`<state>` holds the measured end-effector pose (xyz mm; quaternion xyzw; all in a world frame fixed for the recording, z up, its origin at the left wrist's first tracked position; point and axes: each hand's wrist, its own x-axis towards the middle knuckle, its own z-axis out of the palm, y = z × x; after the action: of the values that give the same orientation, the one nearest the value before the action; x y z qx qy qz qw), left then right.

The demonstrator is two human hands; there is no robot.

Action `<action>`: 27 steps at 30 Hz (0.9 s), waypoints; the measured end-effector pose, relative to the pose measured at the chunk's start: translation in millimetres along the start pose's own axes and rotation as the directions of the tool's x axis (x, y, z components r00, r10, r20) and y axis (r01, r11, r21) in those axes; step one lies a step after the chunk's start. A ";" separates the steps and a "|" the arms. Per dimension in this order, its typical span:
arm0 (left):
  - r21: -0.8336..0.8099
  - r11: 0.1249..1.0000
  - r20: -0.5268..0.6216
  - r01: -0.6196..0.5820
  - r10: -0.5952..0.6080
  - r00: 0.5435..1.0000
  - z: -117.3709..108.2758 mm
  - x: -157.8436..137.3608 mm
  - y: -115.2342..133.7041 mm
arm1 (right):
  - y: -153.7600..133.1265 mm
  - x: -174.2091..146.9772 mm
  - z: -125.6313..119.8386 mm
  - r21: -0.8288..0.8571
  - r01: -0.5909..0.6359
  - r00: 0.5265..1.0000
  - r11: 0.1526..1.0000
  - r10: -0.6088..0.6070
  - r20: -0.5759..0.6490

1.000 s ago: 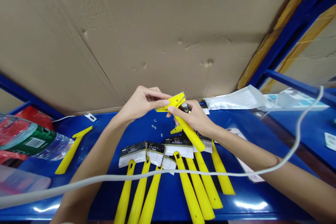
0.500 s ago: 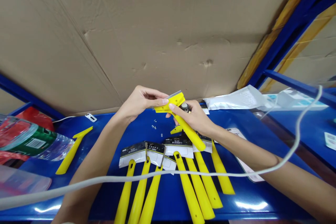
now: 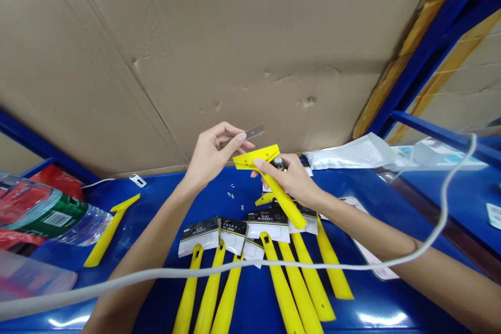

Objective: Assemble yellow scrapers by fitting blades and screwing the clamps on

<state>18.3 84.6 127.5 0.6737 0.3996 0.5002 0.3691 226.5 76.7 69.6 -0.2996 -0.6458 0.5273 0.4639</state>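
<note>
Between the thumb and fingers of my left hand point(image 3: 209, 155) is a thin grey metal blade point(image 3: 255, 131), apart from and just above the scraper's head. My right hand point(image 3: 296, 180) grips a yellow scraper point(image 3: 288, 203), thumb on the neck where its flat head meets the handle. A dark, round-ended object point(image 3: 278, 163) also sits in the right hand; its kind is mostly hidden by the fingers. Below lie several yellow scrapers point(image 3: 276, 276), handles toward me, some with black-and-white card sleeves point(image 3: 200, 235) at their far ends.
Another yellow scraper point(image 3: 105, 234) lies at left beside a plastic bottle point(image 3: 58, 214). Small white bits point(image 3: 230, 195) dot the blue table point(image 3: 164, 219). A white cable point(image 3: 188, 273) crosses in front. Cardboard point(image 3: 235, 36) stands behind; a silvery packet point(image 3: 348, 152) and a phone-like object point(image 3: 381, 271) lie right.
My left hand has drawn the blade off the scraper's head, up and away from it. My right hand still holds the scraper in about the same place.
</note>
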 end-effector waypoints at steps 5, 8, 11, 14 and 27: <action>0.113 0.993 0.046 -0.020 0.014 0.999 -6.1 0.4 2.0 | 0.6 0.0 -2.5 -0.028 -0.016 1.000 0.999 0.017 0.012; 0.043 0.999 0.124 0.032 -0.037 0.992 -7.3 0.1 1.8 | 1.3 0.1 -3.5 -0.020 0.001 1.000 1.000 0.000 0.014; -0.006 1.000 0.126 0.016 -0.015 0.992 -6.1 0.0 -1.5 | 2.0 0.3 -4.5 -0.023 0.008 1.000 1.000 -0.007 0.007; -0.084 0.995 0.036 0.046 -0.043 0.998 -4.7 0.8 -6.3 | 2.5 0.6 -5.5 -0.044 0.012 1.000 0.999 -0.012 0.006; -0.076 0.995 -0.053 0.066 -0.070 0.996 0.2 1.1 -6.4 | -1.9 -0.7 -2.2 -0.092 0.003 0.996 0.996 -0.011 -0.086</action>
<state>17.5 88.1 122.0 0.6315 0.4136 0.5202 0.3994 229.1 76.5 71.3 -0.3409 -0.6498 0.4818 0.4790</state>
